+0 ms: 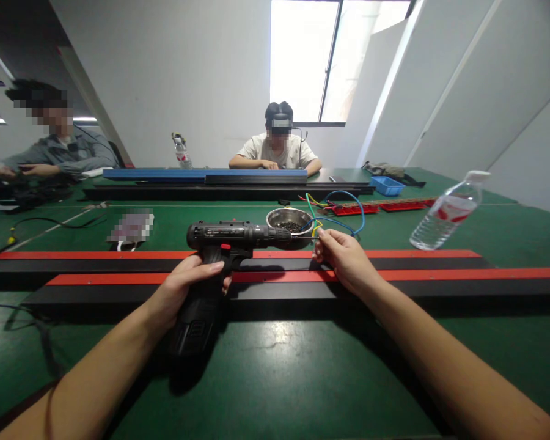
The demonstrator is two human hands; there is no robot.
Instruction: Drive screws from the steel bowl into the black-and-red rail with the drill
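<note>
and the drill (224,233) is clasped by the left hand (183,282), raised at the red-topped bars (275,277); its bit (305,237), already fitted, is pinched by the right hand (341,253), tip hidden. no bar is being drilled yet, it seems.

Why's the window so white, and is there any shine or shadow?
In the head view, the window is so bright it washes out; glare shines on the green table, front middle; a dark shadow falls there below the power drill.
</note>
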